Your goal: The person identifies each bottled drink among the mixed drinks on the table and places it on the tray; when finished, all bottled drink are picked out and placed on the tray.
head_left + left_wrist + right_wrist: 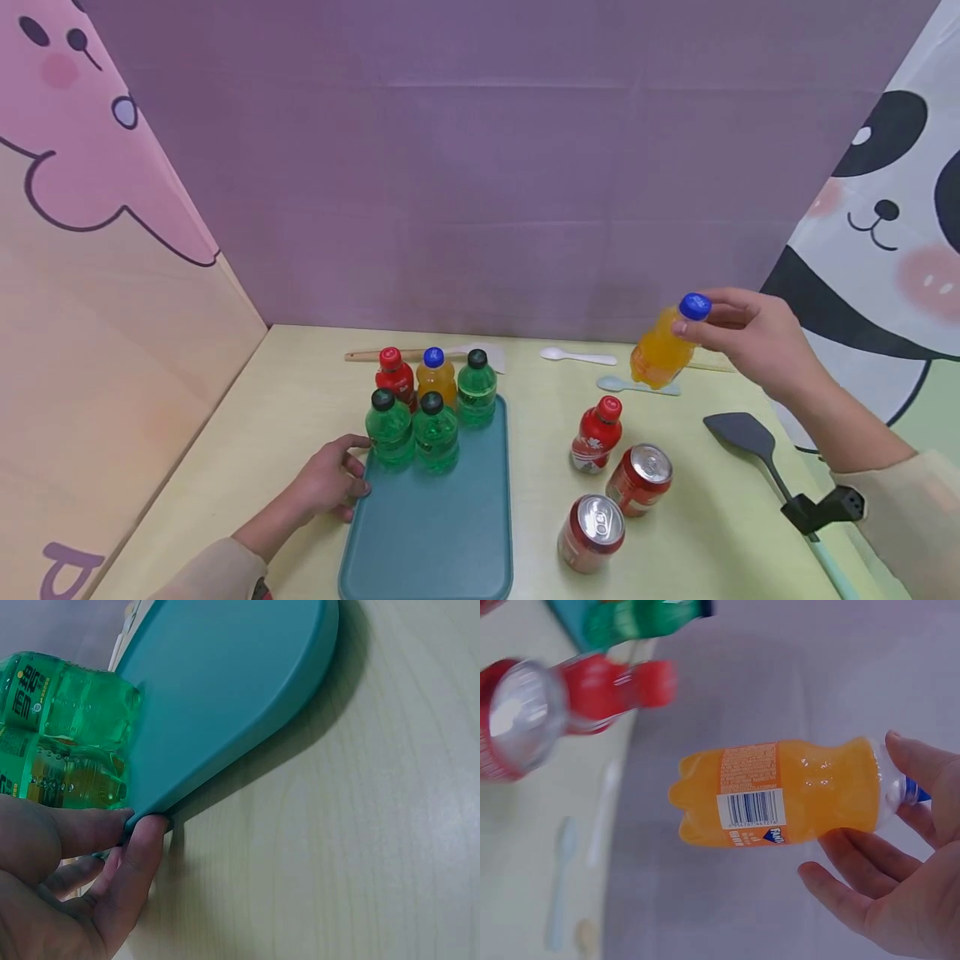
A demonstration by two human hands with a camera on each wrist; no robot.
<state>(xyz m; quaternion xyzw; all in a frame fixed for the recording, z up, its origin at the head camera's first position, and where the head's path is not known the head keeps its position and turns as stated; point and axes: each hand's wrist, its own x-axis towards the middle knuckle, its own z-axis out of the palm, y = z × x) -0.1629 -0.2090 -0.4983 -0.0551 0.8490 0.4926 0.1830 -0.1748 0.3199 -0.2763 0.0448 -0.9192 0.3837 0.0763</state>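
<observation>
My right hand [765, 337] grips an orange soda bottle [810, 787] with a blue cap near its neck, tilted and held up above the right side of the table. My left hand [330, 477] pinches the left rim of a teal tray [442, 533] between thumb and fingers, as the left wrist view shows. Grouped at the tray's far end stand several bottles: green ones with black caps [437, 437], a second orange bottle [437, 379] and a red-capped bottle [395, 375]. Right of the tray stand another red bottle [597, 437] and two red cans [592, 533].
A spatula [742, 433] with a dark head lies at the right. White [577, 357] and pale blue spoons [637, 385] lie towards the back, and a wooden-handled spatula [480, 354] lies behind the bottles. A purple cloth wall [487, 208] rises along the table's far edge.
</observation>
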